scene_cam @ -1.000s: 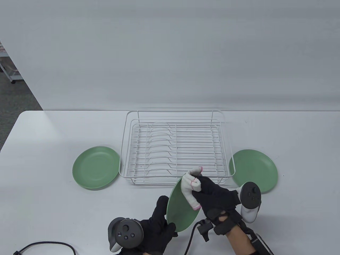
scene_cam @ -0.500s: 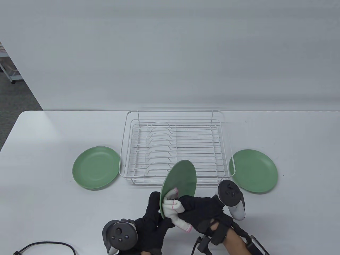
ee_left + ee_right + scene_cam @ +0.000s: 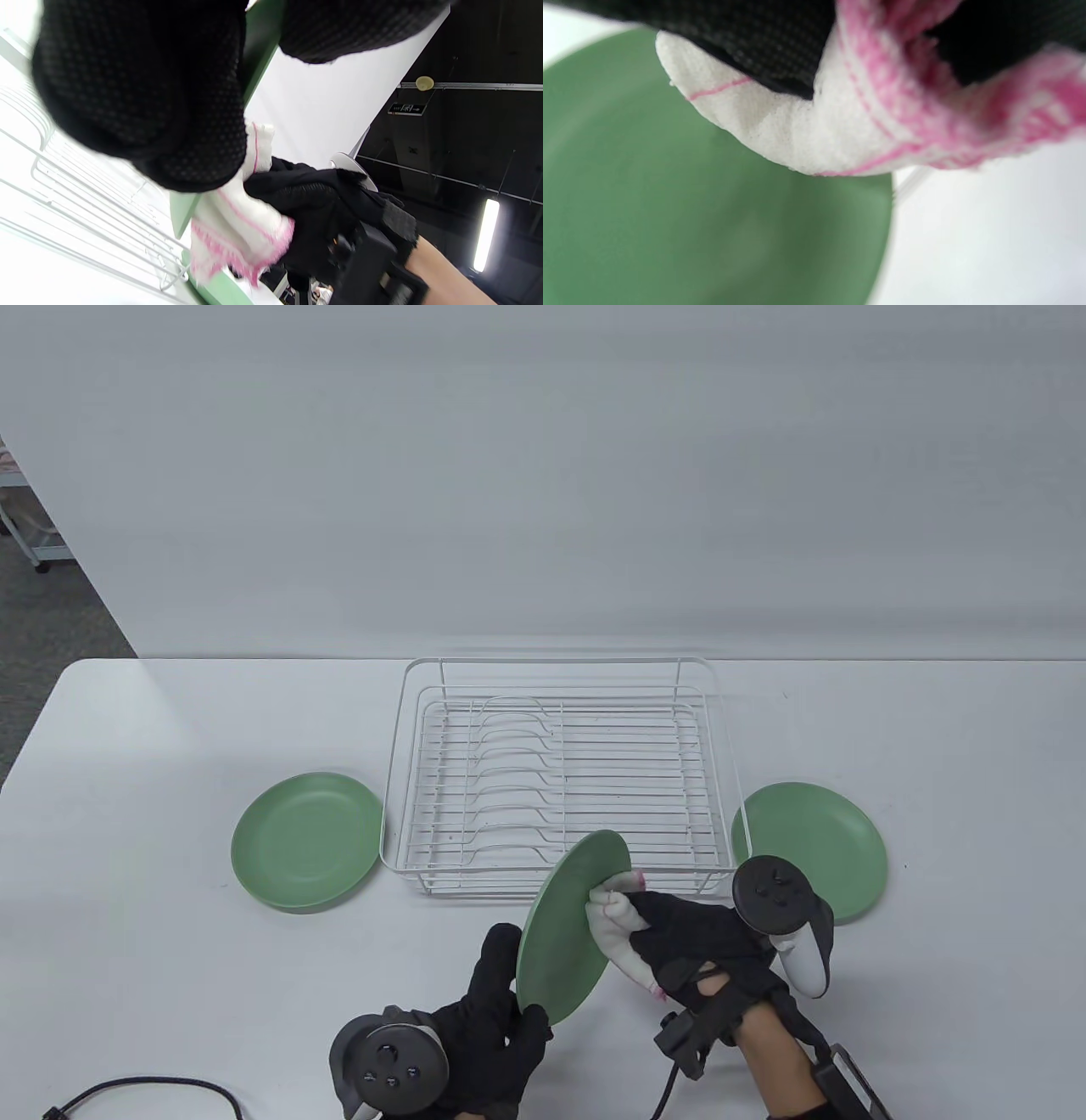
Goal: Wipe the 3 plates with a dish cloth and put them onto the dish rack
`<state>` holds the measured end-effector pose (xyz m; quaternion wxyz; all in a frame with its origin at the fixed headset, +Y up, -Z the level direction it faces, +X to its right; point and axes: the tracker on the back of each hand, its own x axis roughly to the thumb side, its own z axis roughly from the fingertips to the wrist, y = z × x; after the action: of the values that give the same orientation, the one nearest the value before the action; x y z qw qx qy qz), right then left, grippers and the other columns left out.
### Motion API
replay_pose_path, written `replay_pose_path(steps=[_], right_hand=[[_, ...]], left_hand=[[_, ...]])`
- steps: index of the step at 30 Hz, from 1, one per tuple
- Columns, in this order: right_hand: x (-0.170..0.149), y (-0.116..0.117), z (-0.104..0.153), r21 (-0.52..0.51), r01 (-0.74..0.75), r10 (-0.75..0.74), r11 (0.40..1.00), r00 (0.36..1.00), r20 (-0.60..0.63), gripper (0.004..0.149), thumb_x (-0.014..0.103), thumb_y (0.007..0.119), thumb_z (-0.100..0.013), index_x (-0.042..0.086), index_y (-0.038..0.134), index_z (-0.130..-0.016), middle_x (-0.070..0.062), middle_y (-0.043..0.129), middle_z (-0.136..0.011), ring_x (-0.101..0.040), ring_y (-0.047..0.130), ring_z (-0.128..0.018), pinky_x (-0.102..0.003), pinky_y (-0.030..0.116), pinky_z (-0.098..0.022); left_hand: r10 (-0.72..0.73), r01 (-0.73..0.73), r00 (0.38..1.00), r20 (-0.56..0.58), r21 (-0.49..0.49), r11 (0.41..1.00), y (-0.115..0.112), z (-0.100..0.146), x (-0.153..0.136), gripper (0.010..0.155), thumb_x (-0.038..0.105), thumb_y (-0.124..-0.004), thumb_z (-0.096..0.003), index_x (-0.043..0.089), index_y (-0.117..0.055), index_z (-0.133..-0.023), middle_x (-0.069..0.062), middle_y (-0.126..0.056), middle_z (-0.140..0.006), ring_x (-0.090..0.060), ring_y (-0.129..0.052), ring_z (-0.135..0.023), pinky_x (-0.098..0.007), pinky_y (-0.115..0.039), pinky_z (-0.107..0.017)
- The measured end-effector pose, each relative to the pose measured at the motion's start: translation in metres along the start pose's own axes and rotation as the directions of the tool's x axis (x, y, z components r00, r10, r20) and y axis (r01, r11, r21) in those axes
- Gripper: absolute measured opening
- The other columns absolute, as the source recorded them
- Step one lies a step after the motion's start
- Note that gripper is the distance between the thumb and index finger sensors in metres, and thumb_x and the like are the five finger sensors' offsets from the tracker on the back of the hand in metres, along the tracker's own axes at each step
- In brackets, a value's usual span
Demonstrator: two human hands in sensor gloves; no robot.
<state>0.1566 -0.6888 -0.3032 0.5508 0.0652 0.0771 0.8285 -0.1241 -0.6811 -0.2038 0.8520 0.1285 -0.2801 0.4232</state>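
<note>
1. Held plate (image 3: 564, 937): stands on edge above the tabletop's near edge, tilted, its long axis running from the near-left up toward the far-right. Its upper rim overlaps the near rail of the dish rack (image 3: 560, 780) in the table view; whether it touches the wire cannot be told.
2. Left hand (image 3: 492, 1018): fingers curled round the plate's lower rim, clamping it from below and behind.
3. Right hand (image 3: 687, 942): fingers bunched round the dish cloth (image 3: 618, 929), pressing it against the plate's right-facing surface near the upper rim.
4. Governing relation: the rack lies directly beyond the held plate, toward the table's far edge. The left hand, which alone carries the plate, would judgeably make the placement. The rack's slotted dividers sit in its left half, so the plate likely needs turning to align its rim with a slot.
5. Remaining plates: one (image 3: 307, 840) lies flat just beside the rack's left side, another (image 3: 814, 848) flat just beside its right side. The rack holds nothing, so the task appears to be at its first plate.
6. View comparison: the right wrist view shows the cloth (image 3: 806, 140) in contact with the green face (image 3: 691, 220), which the table view only suggests. The left wrist view shows the cloth's pink-striped hem (image 3: 237, 237) and the rack wires (image 3: 85, 203) behind the rim.
</note>
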Motion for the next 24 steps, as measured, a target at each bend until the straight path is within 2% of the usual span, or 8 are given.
replay_pose_path(steps=[2, 5, 9, 12, 19, 24], right_hand=[[-0.001, -0.004, 0.001, -0.069, 0.066, -0.063, 0.995, 0.997, 0.035, 0.045, 0.019, 0.090, -0.034, 0.022, 0.091, -0.080, -0.025, 0.091, -0.075, -0.052, 0.092, -0.052, -0.061, 0.082, -0.036], [0.002, -0.005, 0.002, -0.084, 0.148, -0.137, 0.985, 0.983, 0.125, 0.045, 0.019, 0.089, -0.034, 0.022, 0.091, -0.080, -0.025, 0.092, -0.076, -0.051, 0.093, -0.053, -0.060, 0.083, -0.036], [0.014, 0.004, 0.006, -0.005, 0.247, -0.236, 0.969, 0.933, 0.272, 0.046, 0.020, 0.089, -0.034, 0.022, 0.090, -0.080, -0.024, 0.092, -0.076, -0.050, 0.094, -0.052, -0.059, 0.084, -0.035], [0.024, 0.015, 0.009, 0.092, 0.298, -0.311, 0.950, 0.896, 0.316, 0.046, 0.020, 0.089, -0.034, 0.023, 0.090, -0.080, -0.023, 0.092, -0.076, -0.049, 0.095, -0.051, -0.058, 0.085, -0.035], [0.039, 0.041, 0.018, 0.254, 0.231, -0.309, 0.939, 0.891, 0.332, 0.046, 0.021, 0.091, -0.033, 0.023, 0.091, -0.079, -0.021, 0.094, -0.071, -0.047, 0.097, -0.048, -0.057, 0.087, -0.032], [0.038, 0.051, 0.017, 0.366, 0.123, -0.222, 0.922, 0.945, 0.241, 0.044, 0.021, 0.091, -0.033, 0.024, 0.093, -0.077, -0.019, 0.096, -0.069, -0.046, 0.099, -0.046, -0.056, 0.087, -0.031]], left_hand=[[0.007, -0.007, 1.000, 0.011, -0.068, 0.998, -0.005, -0.002, 0.001, 0.084, 0.031, -0.079, -0.0470, 0.008, -0.021, -0.103, -0.026, -0.055, -0.097, -0.036, -0.114, -0.038, -0.046, -0.101, -0.025], [-0.014, 0.015, 1.000, 0.008, -0.117, 0.993, -0.011, -0.003, 0.001, 0.085, 0.032, -0.077, -0.0470, 0.007, -0.018, -0.103, -0.026, -0.054, -0.096, -0.033, -0.114, -0.038, -0.044, -0.101, -0.025], [-0.005, 0.006, 1.000, 0.005, -0.136, 0.991, -0.014, -0.003, 0.001, 0.085, 0.032, -0.076, -0.0475, 0.006, -0.016, -0.102, -0.026, -0.053, -0.096, -0.032, -0.114, -0.041, -0.043, -0.101, -0.027], [0.002, 0.000, 1.000, 0.014, -0.139, 0.990, -0.015, -0.002, 0.001, 0.085, 0.032, -0.075, -0.0481, 0.007, -0.014, -0.102, -0.026, -0.051, -0.098, -0.032, -0.113, -0.044, -0.043, -0.101, -0.029], [0.026, -0.025, 1.000, 0.004, -0.091, 0.996, -0.011, -0.002, 0.000, 0.085, 0.029, -0.073, -0.0480, 0.006, -0.011, -0.101, -0.027, -0.047, -0.100, -0.033, -0.112, -0.050, -0.044, -0.101, -0.035], [0.045, -0.045, 0.999, 0.012, -0.005, 0.999, -0.001, 0.000, -0.001, 0.086, 0.028, -0.075, -0.0476, 0.008, -0.011, -0.102, -0.027, -0.048, -0.101, -0.036, -0.111, -0.051, -0.047, -0.100, -0.035]])
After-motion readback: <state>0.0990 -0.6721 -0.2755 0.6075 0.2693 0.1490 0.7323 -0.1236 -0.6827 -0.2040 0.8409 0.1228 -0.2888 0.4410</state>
